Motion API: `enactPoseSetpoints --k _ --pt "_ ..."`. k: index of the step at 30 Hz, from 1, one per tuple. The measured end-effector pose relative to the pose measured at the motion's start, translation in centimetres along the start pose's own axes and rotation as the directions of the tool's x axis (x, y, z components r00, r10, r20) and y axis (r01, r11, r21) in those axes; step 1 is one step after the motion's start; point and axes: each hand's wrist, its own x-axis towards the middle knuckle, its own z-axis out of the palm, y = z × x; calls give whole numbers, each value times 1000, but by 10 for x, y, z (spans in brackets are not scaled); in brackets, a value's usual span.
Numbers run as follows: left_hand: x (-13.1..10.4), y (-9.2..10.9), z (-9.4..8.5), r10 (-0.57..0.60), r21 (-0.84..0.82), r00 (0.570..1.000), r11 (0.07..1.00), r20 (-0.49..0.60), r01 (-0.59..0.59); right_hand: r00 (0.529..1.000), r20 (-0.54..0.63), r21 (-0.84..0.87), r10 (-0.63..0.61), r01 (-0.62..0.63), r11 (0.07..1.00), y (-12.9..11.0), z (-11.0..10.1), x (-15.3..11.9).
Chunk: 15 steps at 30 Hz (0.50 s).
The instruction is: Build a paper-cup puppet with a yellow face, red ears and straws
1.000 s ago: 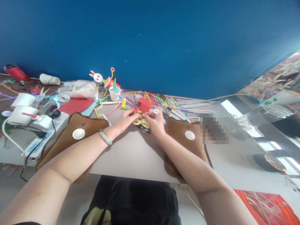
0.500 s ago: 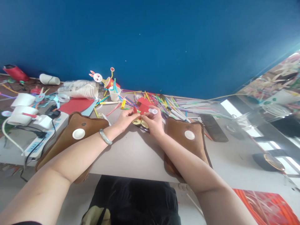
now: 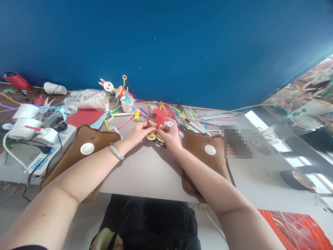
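Note:
My left hand (image 3: 139, 134) pinches the left edge of a small yellow paper animal face (image 3: 151, 136) with red pointed ears and a dark drawn mouth. From the other side, my right hand (image 3: 170, 136) has thumb and fingers closed on the same paper face, near its red ear. A small white-and-lilac cylinder (image 3: 168, 124), its kind unclear, is tucked in the right hand's fingers. Red paper (image 3: 160, 114) lies just beyond the hands. Another yellow round piece lies partly hidden under the right hand.
Brown cushions (image 3: 205, 166) lie under both forearms. Drinking straws (image 3: 208, 116) are strewn along the wall. Behind the left hand stand a white paper cup (image 3: 127, 104) with blue straws and a rabbit figure (image 3: 108, 85). A power strip (image 3: 49, 156) with cables is at left.
The paper face has turned slightly, and its red ears and drawn mouth show more clearly. My fingers have shifted a little; both hands stay in nearly the same place.

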Motion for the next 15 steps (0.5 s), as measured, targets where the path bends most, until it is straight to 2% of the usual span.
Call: enactPoseSetpoints --k 7,15 --pt "2 0 -1 -65 -76 998 995 -28 62 999 53 31 -6 4 999 0 2 -1" --pt "2 0 0 -76 -108 997 991 -27 73 1000 24 13 -2 1 1000 3 1 -1"
